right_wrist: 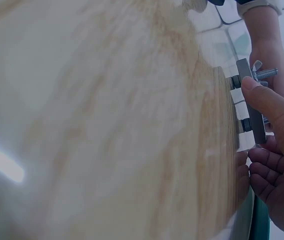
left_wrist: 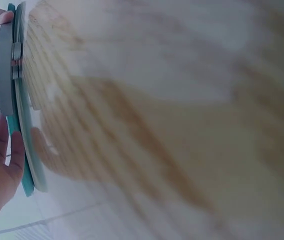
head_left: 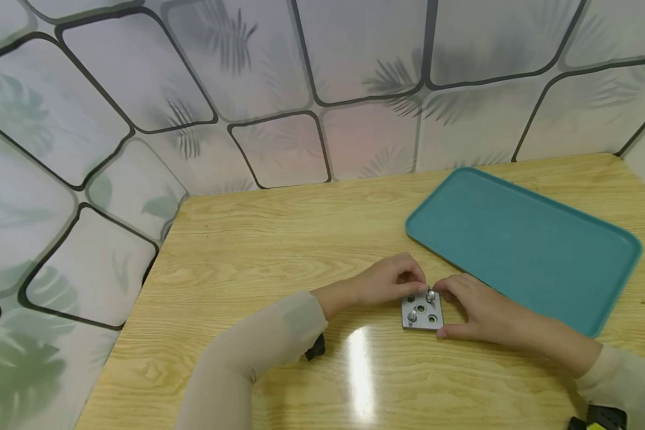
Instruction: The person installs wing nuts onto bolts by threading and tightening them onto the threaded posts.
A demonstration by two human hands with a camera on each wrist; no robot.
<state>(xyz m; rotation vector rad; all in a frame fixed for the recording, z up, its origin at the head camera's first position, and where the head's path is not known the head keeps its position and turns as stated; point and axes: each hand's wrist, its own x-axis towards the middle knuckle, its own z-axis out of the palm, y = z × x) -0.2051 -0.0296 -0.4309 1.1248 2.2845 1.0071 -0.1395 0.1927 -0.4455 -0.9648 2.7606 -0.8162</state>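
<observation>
A small square metal plate (head_left: 421, 322) with several holes stands slightly raised on bolt heads above the wooden table. Two bolts with wing nuts stick up from it, one wing nut (head_left: 412, 316) at the front left, another wing nut (head_left: 430, 295) at the back right. My left hand (head_left: 389, 279) reaches over the back edge, thumb and forefinger together at the back-right wing nut. My right hand (head_left: 481, 307) grips the plate from the right, thumb on the front corner and fingers near the back corner. In the right wrist view, the right thumb (right_wrist: 267, 97) presses the plate's edge (right_wrist: 254, 117).
A teal tray (head_left: 532, 239) lies on the table behind and to the right of the hands. The wooden table (head_left: 279, 239) meets a patterned wall covering (head_left: 371, 137) at the back and left. Dark straps show at both wrists.
</observation>
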